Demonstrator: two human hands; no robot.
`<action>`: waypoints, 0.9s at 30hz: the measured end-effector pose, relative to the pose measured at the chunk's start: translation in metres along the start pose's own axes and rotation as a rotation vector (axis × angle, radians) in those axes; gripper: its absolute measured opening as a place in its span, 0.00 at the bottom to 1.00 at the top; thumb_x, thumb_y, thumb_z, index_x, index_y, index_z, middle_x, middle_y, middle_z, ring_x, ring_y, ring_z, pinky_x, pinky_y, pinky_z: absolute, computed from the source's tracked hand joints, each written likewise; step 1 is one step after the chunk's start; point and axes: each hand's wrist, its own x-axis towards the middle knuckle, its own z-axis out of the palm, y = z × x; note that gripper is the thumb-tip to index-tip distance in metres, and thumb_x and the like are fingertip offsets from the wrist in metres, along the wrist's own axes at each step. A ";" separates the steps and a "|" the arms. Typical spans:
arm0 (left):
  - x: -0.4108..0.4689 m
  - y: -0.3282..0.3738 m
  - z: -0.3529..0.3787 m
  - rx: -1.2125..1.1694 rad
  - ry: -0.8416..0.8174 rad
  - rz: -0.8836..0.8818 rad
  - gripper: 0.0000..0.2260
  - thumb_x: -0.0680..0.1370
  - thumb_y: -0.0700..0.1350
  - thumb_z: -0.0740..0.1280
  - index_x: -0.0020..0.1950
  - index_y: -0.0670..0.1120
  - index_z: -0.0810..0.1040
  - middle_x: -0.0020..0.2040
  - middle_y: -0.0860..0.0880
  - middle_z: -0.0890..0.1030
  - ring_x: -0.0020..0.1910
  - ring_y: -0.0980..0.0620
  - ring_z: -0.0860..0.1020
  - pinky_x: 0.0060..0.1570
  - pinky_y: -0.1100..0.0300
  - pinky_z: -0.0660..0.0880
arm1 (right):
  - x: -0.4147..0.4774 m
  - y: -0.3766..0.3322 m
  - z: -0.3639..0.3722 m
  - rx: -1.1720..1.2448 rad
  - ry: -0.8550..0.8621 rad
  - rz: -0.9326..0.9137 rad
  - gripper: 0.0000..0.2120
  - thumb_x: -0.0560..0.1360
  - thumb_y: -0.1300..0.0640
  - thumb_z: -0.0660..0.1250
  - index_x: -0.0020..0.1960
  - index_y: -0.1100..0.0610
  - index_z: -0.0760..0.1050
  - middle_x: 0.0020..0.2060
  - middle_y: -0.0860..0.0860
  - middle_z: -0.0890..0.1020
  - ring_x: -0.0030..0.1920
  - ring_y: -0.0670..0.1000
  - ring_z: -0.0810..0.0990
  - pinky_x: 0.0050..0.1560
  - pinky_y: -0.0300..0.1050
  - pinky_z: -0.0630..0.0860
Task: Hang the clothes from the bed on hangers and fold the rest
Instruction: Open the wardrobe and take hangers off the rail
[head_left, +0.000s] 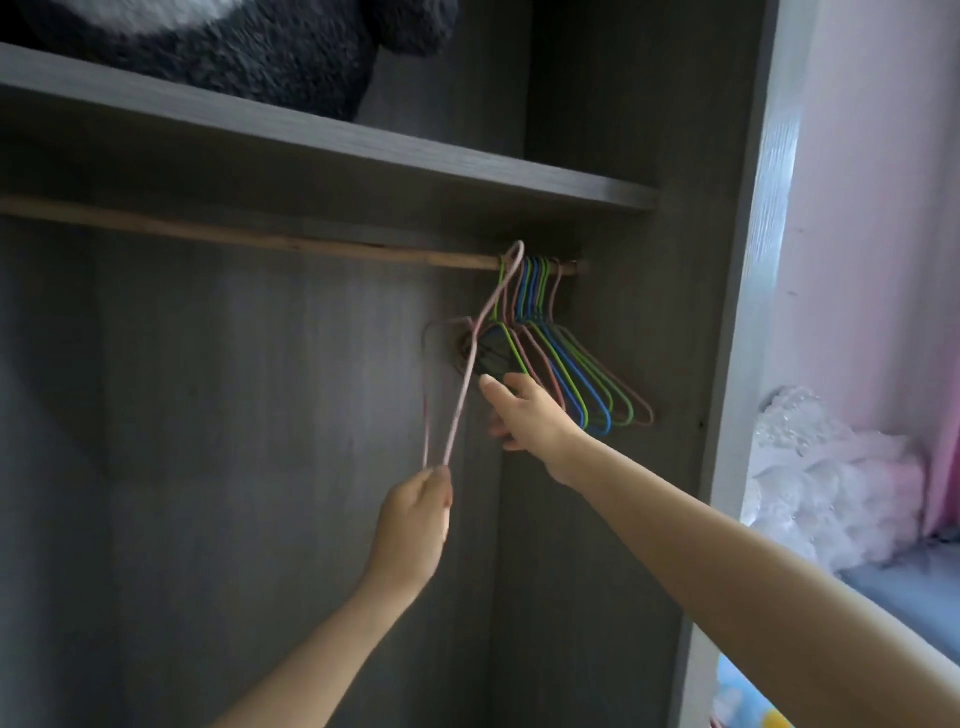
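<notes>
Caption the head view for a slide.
Left hand pinches a pink hanger at the wardrobe rod; right hand reaches toward bunched hangers.

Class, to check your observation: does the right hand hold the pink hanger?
No, the left hand pinches the pink hanger; the right hand is open.

Wardrobe (311, 467): grey wood-grain, open at the front, back panel plain.
Shelf (363, 171): same grey, spans the wardrobe near its top and meets the right side wall.
Plush (234, 52): dark grey pile with a white patch, sits on the shelf toward its left end, cropped by the top of the view.
Rail (260, 236): pale wood, runs just under the shelf to the right side wall.
Wall (872, 208): pink, right of the wardrobe's front edge.
Bundle (821, 483): white, fluffy, low against the wall.
Blue-and-yellow item (748, 696): by the wardrobe's lower right edge; kind unclear.
</notes>
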 end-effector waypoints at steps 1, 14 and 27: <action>-0.020 -0.007 0.002 0.033 -0.031 0.025 0.19 0.81 0.43 0.58 0.29 0.48 0.62 0.20 0.53 0.62 0.22 0.57 0.60 0.24 0.65 0.58 | -0.001 -0.004 0.002 0.191 -0.021 0.066 0.25 0.79 0.45 0.58 0.71 0.58 0.61 0.52 0.58 0.78 0.45 0.55 0.80 0.50 0.49 0.77; -0.156 -0.020 0.067 0.621 0.123 0.541 0.20 0.72 0.52 0.60 0.60 0.44 0.71 0.58 0.37 0.76 0.60 0.40 0.70 0.60 0.46 0.63 | -0.150 0.090 -0.128 0.195 -0.023 0.201 0.07 0.78 0.55 0.64 0.41 0.53 0.74 0.17 0.44 0.64 0.18 0.43 0.59 0.19 0.32 0.55; -0.344 -0.011 0.302 0.583 -0.227 0.699 0.28 0.71 0.51 0.60 0.69 0.43 0.64 0.66 0.35 0.68 0.65 0.36 0.65 0.56 0.37 0.66 | -0.487 0.219 -0.357 -0.175 0.256 0.647 0.18 0.79 0.50 0.60 0.49 0.63 0.80 0.18 0.44 0.64 0.18 0.43 0.59 0.20 0.35 0.56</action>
